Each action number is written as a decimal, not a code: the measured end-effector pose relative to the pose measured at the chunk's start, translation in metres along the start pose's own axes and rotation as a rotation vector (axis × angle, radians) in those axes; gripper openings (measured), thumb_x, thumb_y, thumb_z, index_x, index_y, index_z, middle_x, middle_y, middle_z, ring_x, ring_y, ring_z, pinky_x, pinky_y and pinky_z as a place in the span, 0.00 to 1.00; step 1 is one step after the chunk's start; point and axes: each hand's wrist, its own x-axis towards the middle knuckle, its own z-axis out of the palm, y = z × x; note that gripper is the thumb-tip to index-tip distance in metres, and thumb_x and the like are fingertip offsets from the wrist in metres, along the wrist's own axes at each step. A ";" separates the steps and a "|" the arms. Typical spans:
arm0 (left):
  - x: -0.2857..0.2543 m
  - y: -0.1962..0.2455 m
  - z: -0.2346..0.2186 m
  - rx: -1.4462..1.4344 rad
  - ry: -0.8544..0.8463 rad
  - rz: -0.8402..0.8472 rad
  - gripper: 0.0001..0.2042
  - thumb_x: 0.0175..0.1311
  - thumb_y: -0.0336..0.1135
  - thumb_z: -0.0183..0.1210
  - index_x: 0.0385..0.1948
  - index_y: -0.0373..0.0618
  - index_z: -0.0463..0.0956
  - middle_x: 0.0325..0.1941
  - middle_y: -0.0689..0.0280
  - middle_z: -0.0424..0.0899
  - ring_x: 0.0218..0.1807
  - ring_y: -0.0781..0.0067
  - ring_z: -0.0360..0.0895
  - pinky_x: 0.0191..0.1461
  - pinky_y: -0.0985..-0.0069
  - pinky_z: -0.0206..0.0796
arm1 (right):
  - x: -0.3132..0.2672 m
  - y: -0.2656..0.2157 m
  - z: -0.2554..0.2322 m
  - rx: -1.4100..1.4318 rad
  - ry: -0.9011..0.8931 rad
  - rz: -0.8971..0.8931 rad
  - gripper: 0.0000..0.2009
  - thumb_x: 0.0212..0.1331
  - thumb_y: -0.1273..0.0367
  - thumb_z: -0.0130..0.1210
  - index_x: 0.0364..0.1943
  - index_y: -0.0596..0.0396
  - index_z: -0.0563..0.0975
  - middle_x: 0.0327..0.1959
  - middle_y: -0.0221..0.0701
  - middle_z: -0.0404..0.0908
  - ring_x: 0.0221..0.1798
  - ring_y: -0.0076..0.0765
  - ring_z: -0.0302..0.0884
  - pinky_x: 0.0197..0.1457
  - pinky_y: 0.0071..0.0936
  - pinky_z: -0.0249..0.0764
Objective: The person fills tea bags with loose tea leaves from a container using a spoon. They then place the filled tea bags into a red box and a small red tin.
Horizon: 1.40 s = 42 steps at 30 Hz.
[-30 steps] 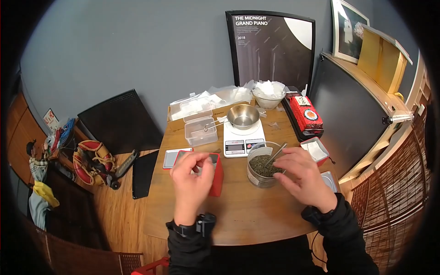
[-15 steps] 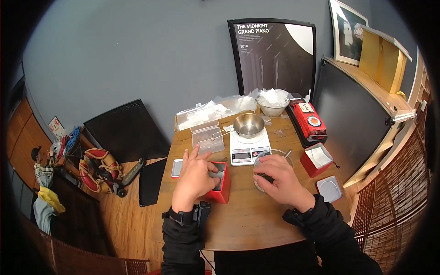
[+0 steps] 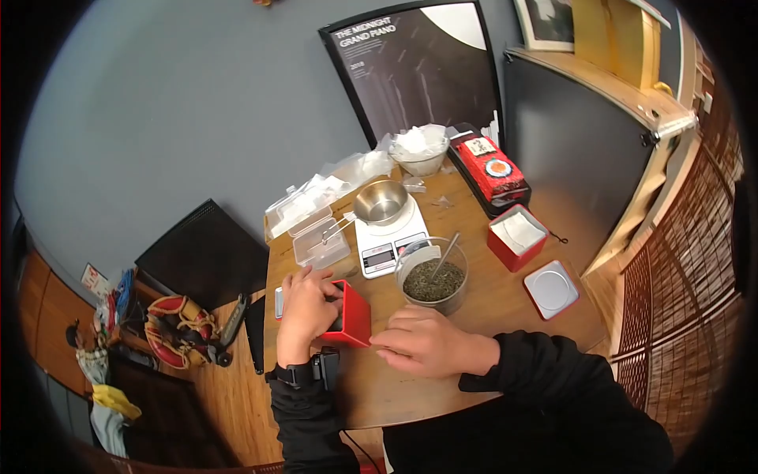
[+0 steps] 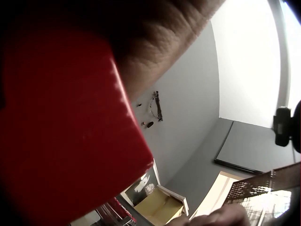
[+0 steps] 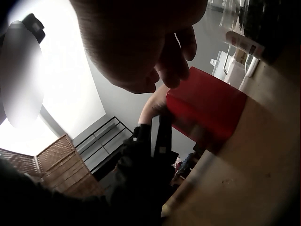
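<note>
An uncovered red tin [image 3: 358,317] stands near the front left of the table. My left hand [image 3: 302,314] is over its opening, with bent fingers reaching inside the rim; the fingertips are hidden. The tin's red side fills much of the left wrist view. Just right of the tin, my right hand [image 3: 430,344] hovers with loosely curled fingers and nothing in them. Behind that hand sits a clear container [image 3: 453,303] of dried green leaves [image 3: 431,281], a metal spoon [image 3: 449,249] standing in it.
A kitchen scale [image 3: 371,242] carries a steel pan [image 3: 380,202] with a thin handle. Left of it is a clear plastic box [image 3: 320,251]. A second red tin [image 3: 513,246], a tin lid [image 3: 551,290] and a red packet [image 3: 491,175] are at right. A bowl [image 3: 422,163] stands behind.
My right hand has moved from over the leaf container down and left to beside the red tin. My left hand has gone from above the tin to inside its opening. The head view has tilted.
</note>
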 end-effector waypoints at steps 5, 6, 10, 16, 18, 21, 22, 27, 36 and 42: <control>0.000 0.002 0.000 -0.022 0.015 -0.013 0.05 0.47 0.32 0.69 0.27 0.49 0.88 0.52 0.63 0.85 0.66 0.48 0.70 0.70 0.51 0.50 | -0.009 0.003 0.006 0.004 0.025 0.054 0.12 0.53 0.71 0.62 0.42 0.54 0.79 0.29 0.34 0.79 0.35 0.43 0.77 0.41 0.38 0.73; 0.001 0.003 0.000 -0.014 0.009 0.001 0.05 0.47 0.32 0.69 0.27 0.49 0.88 0.52 0.63 0.85 0.66 0.48 0.70 0.70 0.51 0.50 | -0.008 0.003 0.006 0.008 0.027 0.056 0.12 0.54 0.71 0.61 0.43 0.54 0.78 0.29 0.34 0.79 0.36 0.44 0.77 0.42 0.39 0.73; 0.001 0.004 0.000 -0.036 0.005 0.017 0.04 0.47 0.30 0.67 0.26 0.45 0.86 0.51 0.65 0.85 0.65 0.50 0.71 0.70 0.52 0.51 | -0.011 0.003 0.004 0.032 0.007 0.048 0.12 0.54 0.71 0.60 0.43 0.54 0.78 0.29 0.35 0.80 0.37 0.45 0.78 0.42 0.40 0.74; 0.002 -0.006 -0.007 -0.204 -0.002 0.049 0.04 0.47 0.26 0.64 0.26 0.40 0.85 0.49 0.57 0.86 0.63 0.48 0.74 0.69 0.58 0.58 | -0.014 0.007 0.007 0.051 0.019 0.037 0.12 0.54 0.71 0.60 0.42 0.55 0.78 0.29 0.36 0.79 0.37 0.46 0.78 0.43 0.41 0.74; 0.002 -0.004 -0.013 -0.262 0.005 0.083 0.04 0.48 0.24 0.64 0.26 0.38 0.85 0.48 0.53 0.86 0.61 0.46 0.76 0.68 0.59 0.62 | -0.015 0.010 0.009 0.058 0.027 0.067 0.11 0.54 0.71 0.60 0.41 0.55 0.78 0.28 0.37 0.79 0.36 0.46 0.78 0.41 0.42 0.74; -0.005 0.001 -0.022 -0.367 0.024 0.004 0.04 0.49 0.24 0.63 0.26 0.36 0.84 0.47 0.52 0.86 0.60 0.52 0.77 0.69 0.62 0.62 | -0.015 0.011 0.008 0.064 0.037 0.091 0.10 0.54 0.71 0.60 0.40 0.55 0.78 0.28 0.39 0.79 0.35 0.47 0.79 0.40 0.43 0.74; -0.007 0.001 -0.024 -0.429 0.022 -0.019 0.04 0.50 0.23 0.63 0.26 0.35 0.84 0.47 0.54 0.87 0.60 0.55 0.78 0.67 0.64 0.63 | -0.016 0.012 0.010 0.071 0.034 0.089 0.10 0.54 0.71 0.60 0.40 0.55 0.78 0.28 0.39 0.79 0.35 0.47 0.79 0.40 0.43 0.74; -0.014 -0.009 -0.026 -0.647 0.034 -0.133 0.03 0.52 0.24 0.64 0.26 0.33 0.83 0.45 0.53 0.87 0.58 0.60 0.79 0.63 0.66 0.65 | -0.016 0.015 0.012 0.072 0.056 0.085 0.09 0.54 0.71 0.61 0.40 0.55 0.78 0.27 0.39 0.79 0.33 0.48 0.79 0.37 0.43 0.74; -0.024 -0.012 -0.031 -0.689 0.112 -0.143 0.05 0.57 0.26 0.63 0.28 0.33 0.83 0.44 0.54 0.87 0.46 0.74 0.80 0.52 0.74 0.69 | -0.015 0.016 0.011 0.033 0.025 0.081 0.08 0.54 0.72 0.62 0.38 0.56 0.80 0.24 0.35 0.79 0.28 0.44 0.78 0.33 0.40 0.73; -0.029 -0.010 -0.036 -0.718 0.126 -0.137 0.03 0.65 0.24 0.59 0.30 0.36 0.77 0.32 0.70 0.83 0.34 0.86 0.74 0.41 0.84 0.66 | -0.014 0.015 0.009 0.038 0.047 0.073 0.08 0.54 0.72 0.62 0.38 0.56 0.81 0.23 0.35 0.79 0.27 0.44 0.78 0.31 0.39 0.73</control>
